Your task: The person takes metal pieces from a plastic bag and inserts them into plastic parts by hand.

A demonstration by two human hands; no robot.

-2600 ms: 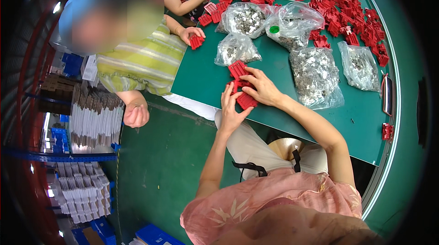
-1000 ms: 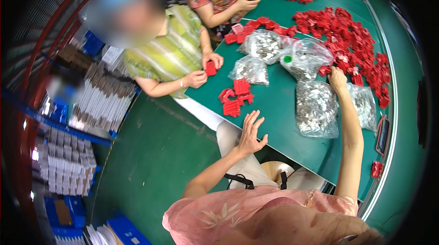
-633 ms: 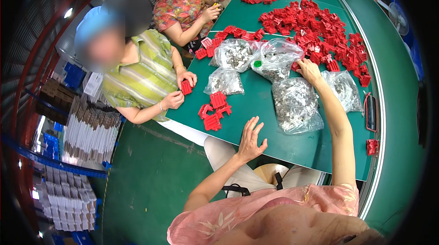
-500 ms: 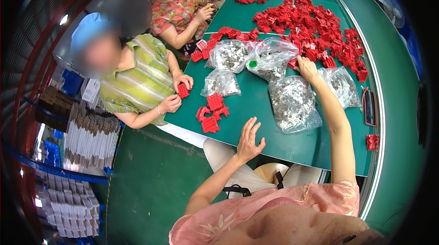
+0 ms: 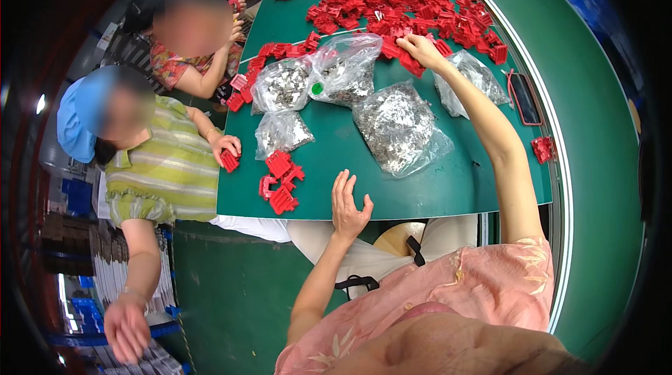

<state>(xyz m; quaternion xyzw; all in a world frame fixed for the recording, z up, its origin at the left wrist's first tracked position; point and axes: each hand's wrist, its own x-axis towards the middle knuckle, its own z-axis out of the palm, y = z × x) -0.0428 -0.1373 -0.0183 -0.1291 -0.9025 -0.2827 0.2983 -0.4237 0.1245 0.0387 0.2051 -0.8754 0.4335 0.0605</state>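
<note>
My right hand point(image 5: 423, 51) reaches across the green table point(image 5: 329, 154) to the near edge of a heap of red plastic parts point(image 5: 406, 0). Its fingers are bent down and pinch a red plastic part point(image 5: 409, 60); the fingertips are partly hidden. Near the front edge of the table is my left hand point(image 5: 350, 205), its fingers apart and nothing in it. Between my two hands lies a large clear bag of small silvery metal pieces point(image 5: 395, 126). Another such bag point(image 5: 465, 84) lies under my right forearm.
More bags of metal pieces point(image 5: 283, 84) lie at the left, beside a small group of red parts point(image 5: 281, 182). A phone point(image 5: 525, 98) rests at the right edge. A co-worker in a striped shirt point(image 5: 168, 158) sits at the left, with another person point(image 5: 199, 70) beyond.
The whole view has shifted, so the table appears further left. My right hand has moved from beside the bag into the red parts. The striped-shirted co-worker has swung one arm down from the table.
</note>
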